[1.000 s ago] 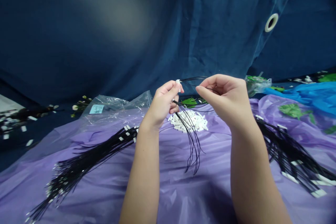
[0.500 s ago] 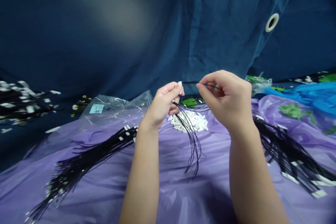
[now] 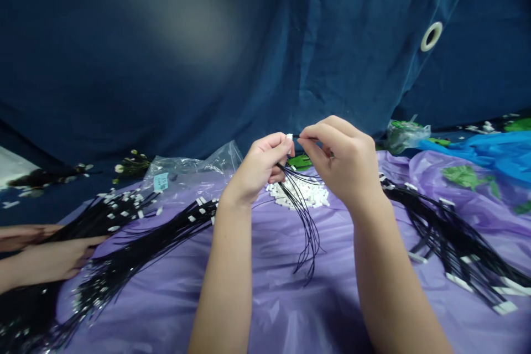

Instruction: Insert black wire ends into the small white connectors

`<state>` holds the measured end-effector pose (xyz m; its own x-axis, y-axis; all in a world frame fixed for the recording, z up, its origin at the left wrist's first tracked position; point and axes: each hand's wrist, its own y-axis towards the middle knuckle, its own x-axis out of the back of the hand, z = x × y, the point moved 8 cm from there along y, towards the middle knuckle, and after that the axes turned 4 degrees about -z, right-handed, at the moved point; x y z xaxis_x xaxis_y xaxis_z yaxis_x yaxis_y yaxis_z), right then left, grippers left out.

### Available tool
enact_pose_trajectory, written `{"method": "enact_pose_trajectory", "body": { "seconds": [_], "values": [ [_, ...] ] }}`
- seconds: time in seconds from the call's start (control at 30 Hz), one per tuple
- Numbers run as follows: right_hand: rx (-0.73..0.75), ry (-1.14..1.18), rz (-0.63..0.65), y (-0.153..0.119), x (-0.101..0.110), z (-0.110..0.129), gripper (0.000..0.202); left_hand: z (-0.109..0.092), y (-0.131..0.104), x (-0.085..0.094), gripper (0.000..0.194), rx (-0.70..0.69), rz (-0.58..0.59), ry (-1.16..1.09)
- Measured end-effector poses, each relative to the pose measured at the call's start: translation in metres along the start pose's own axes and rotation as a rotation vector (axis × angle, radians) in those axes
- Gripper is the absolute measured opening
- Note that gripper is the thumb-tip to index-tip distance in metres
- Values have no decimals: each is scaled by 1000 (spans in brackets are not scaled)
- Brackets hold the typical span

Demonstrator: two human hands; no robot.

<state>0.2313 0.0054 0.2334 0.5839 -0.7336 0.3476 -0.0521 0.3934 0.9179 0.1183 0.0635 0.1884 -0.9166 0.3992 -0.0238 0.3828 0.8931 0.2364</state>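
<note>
My left hand (image 3: 267, 161) pinches a small white connector housing (image 3: 289, 137) between thumb and forefinger. Its lower fingers also hold a loose bunch of thin black wires (image 3: 305, 221), which hangs down over the cloth. Close by on the right, my right hand (image 3: 342, 157) is closed in a pinch on a black wire (image 3: 305, 137) whose end meets the housing. How deep the wire sits in the housing is too small to tell. Beneath and behind my hands lies a pile of white connector housings (image 3: 307, 193).
Black wire bundles with white connectors lie at left (image 3: 153, 243) and right (image 3: 448, 227) on the purple sheet (image 3: 290, 310). Another person's hands (image 3: 50, 257) hold a further wire bundle (image 3: 103, 213) at far left. A clear plastic bag (image 3: 191, 177) and a blue curtain (image 3: 249, 55) stand behind.
My right hand has moved left along the wire, closer to the housing. At far left, another person's hands have come into view, laying a wire bundle onto the sheet.
</note>
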Motion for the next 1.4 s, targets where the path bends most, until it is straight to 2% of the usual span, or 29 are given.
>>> {"method": "enact_pose_trajectory", "body": {
  "seconds": [0.13,0.67,0.8,0.93,0.97,1.0,1.07,1.13,1.2,1.27,1.4],
  "values": [
    [53,7,-65,-2,1,3,17,1,0,2,30,9,7,1],
    [62,-29,-68,-2,0,3,15,3,1,0,27,27,34,-29],
    [11,3,-71,0,3,-4,12,4,5,5,25,36,-57,-76],
    [-2,37,-218,1,26,-4,9,4,5,23,25,16,-190,-117],
    [8,78,-225,1,31,-2,18,3,5,27,25,3,-214,-126],
    [9,144,-188,2,32,0,27,3,5,31,25,-10,-236,-138],
    [-35,294,9,2,22,1,38,2,4,37,26,-34,-276,-165],
    [-121,386,286,-4,1,2,36,1,3,40,28,-47,-307,-195],
    [-185,411,491,-13,-18,2,24,1,4,40,28,-49,-323,-221],
    [-200,441,582,-18,-30,3,13,0,4,39,28,-46,-325,-234],
    [-254,478,575,-19,-38,-3,15,0,4,38,26,-43,-328,-228]
  ]
}}
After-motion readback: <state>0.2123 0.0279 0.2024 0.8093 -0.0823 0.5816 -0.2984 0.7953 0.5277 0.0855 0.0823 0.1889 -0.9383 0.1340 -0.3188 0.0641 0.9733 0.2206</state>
